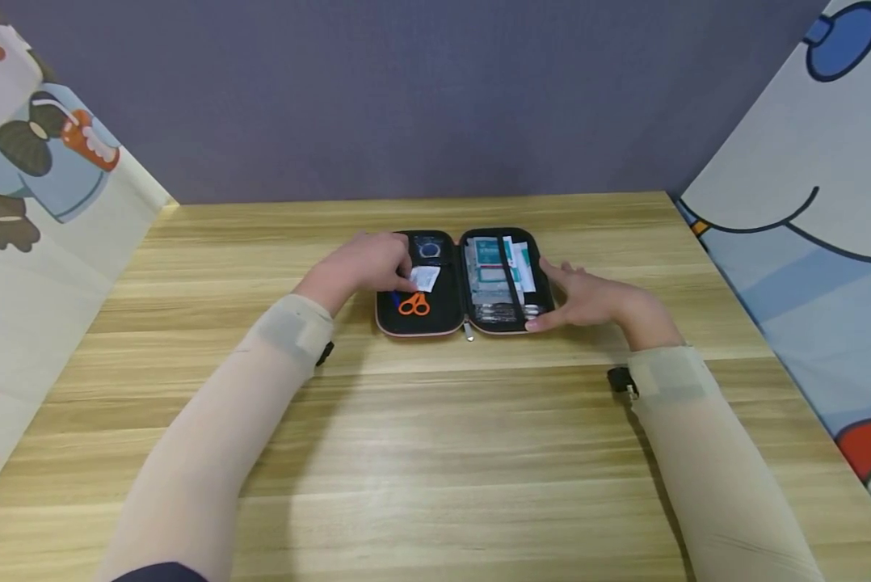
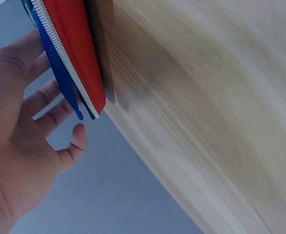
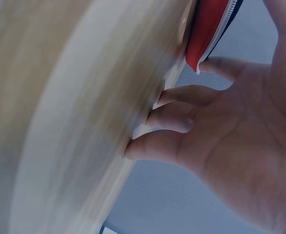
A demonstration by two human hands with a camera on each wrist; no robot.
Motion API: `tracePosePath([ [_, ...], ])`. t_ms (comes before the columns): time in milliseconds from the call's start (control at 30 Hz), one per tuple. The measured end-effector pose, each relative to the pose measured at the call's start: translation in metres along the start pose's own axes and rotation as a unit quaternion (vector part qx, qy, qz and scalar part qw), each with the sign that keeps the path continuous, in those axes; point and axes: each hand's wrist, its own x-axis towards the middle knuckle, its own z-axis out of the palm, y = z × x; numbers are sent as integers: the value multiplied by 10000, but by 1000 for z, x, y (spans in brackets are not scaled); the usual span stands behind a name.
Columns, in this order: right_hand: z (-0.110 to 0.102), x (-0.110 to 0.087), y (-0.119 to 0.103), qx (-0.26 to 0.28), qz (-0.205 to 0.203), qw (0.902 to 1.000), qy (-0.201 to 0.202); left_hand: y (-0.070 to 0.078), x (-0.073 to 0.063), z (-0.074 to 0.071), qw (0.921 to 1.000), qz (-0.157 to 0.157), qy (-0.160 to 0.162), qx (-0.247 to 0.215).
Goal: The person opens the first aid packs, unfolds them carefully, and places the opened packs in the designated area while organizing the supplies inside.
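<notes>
An open zip case [image 1: 438, 323] lies flat, with black inside and red outside. My left hand [image 1: 366, 263] reaches over its left half, with thumb and forefinger pinching the left edge of a small white packet [image 1: 426, 279]. Orange-handled scissors [image 1: 414, 305] lie just below it. A blue strip-like tool [image 2: 60, 68] stands at the case's edge in the left wrist view, hiding some fingertips. At the right half my right hand [image 1: 588, 295] is spread along the outer edge, thumb and a finger touching it. Other fingertips rest on the table in the right wrist view.
Flat packets [image 1: 490, 263] and metal-looking items [image 1: 497, 312] sit under a black strap in the right half. A round item [image 1: 428, 249] is in the upper left pocket. The wooden table [image 1: 464, 453] meets a dark back panel [image 1: 421, 105] behind the case.
</notes>
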Motion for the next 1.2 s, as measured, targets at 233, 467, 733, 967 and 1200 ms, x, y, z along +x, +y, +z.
tracePosePath([
  [233, 1, -1, 0, 61, 1, 10000, -22, 4, 1, 0, 9987, 389, -111, 313],
  [467, -2, -3, -2, -68, -100, 9999, 49, 4, -5, -8, 9921, 988, 548, 553],
  [733, -2, -4, -2, 12, -97, 9999, 27, 7, -4, -3, 9822, 982, 930, 1305],
  [967, 0, -3, -1, 28, -59, 10000, -25, 17, 4, 9, 9788, 621, 730, 1810],
  [1200, -1, -3, -1, -25, -21, 10000, -2, 21, 14, 14, 9850, 118, 685, 1579],
])
